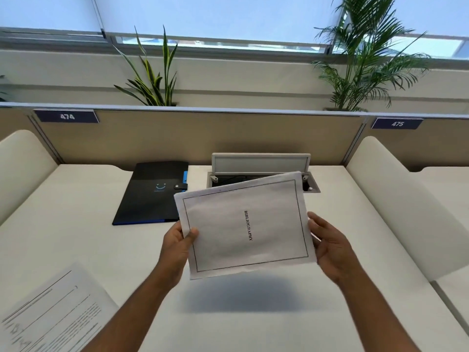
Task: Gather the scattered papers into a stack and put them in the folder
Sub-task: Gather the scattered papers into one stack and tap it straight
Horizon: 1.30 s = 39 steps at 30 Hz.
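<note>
A stack of white papers [243, 224], its top sheet bordered and printed "BIBLIOGRAPHY", hovers above the white desk and casts a shadow below. My left hand [177, 247] grips its left edge, thumb on top and fingers underneath. My right hand [330, 247] is at the right edge, fingers behind the sheets. A black folder [149, 194] with a blue spine and a snap tab lies closed on the desk, behind and left of the stack. Another printed sheet [48, 316] lies at the desk's front left corner.
An open cable hatch [261, 163] with a raised lid sits in the desk behind the papers. A beige partition [203, 133] closes the back; white curved dividers [396, 194] flank both sides. Plants stand beyond the partition.
</note>
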Tool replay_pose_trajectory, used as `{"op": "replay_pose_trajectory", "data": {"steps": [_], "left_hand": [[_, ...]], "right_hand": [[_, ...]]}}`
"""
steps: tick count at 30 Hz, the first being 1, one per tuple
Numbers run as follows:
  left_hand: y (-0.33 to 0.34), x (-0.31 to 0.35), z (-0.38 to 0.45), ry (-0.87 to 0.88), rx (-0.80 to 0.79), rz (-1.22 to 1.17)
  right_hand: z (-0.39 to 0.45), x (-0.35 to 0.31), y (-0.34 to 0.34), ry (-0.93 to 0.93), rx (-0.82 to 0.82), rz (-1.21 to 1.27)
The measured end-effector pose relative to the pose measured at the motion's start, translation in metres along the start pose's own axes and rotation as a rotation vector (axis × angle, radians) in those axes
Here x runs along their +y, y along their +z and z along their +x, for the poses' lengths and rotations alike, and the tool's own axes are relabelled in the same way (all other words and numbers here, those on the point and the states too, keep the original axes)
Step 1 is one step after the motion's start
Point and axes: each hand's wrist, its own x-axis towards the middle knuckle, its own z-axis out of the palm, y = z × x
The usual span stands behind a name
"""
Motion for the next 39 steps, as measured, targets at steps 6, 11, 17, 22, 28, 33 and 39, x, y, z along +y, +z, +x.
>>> {"op": "replay_pose_trajectory", "data": {"steps": [6, 11, 17, 22, 28, 33, 39], "left_hand": [[0.026, 0.010, -0.015, 0.176, 0.001, 0.158], [0.031, 0.001, -0.032, 0.315, 0.021, 0.173], [0.023, -0.057, -0.044, 0.173, 0.122, 0.272], [0.028, -0.052, -0.043, 0.240, 0.153, 0.280], [0.010, -0.059, -0.033, 0.235, 0.126, 0.334], [0.009, -0.055, -0.026, 0.259, 0.102, 0.383], [0.007, -0.055, -0.024, 0.254, 0.068, 0.387]], "right_hand": [[0.002, 0.008, 0.022, -0.282, 0.111, -0.480], [-0.012, 0.044, 0.026, -0.424, 0.168, -0.422], [-0.026, 0.103, 0.019, -0.214, 0.166, -0.506], [-0.024, 0.102, 0.020, -0.251, 0.252, -0.439], [-0.035, 0.092, 0.014, -0.616, 0.280, -0.912], [-0.037, 0.079, 0.019, -0.930, 0.235, -1.440], [-0.038, 0.075, 0.016, -0.934, 0.250, -1.458]]}}
